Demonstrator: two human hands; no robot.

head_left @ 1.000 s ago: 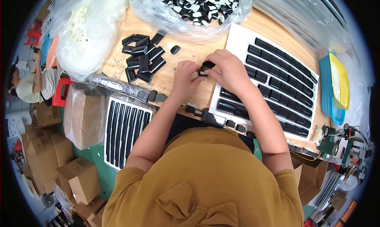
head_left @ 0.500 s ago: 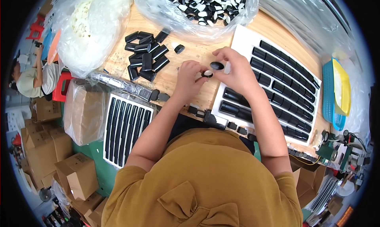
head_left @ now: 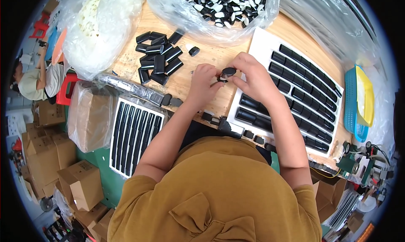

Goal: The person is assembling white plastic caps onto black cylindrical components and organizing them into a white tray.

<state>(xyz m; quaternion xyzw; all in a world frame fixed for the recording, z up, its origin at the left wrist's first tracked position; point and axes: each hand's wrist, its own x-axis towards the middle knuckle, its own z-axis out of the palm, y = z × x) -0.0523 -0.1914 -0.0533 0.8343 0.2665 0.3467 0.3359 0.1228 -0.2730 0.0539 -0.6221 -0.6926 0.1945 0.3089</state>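
One small black oval cap is pinched between the fingertips of left hand and right hand, above the wooden table near its front edge, beside a white tray of black cases.

Brown cartons lower left; clear bags up top.

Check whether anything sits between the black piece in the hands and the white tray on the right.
Nothing visible does. Both hands hold the small black piece right at the white tray's left edge, with only bare wooden table beneath.
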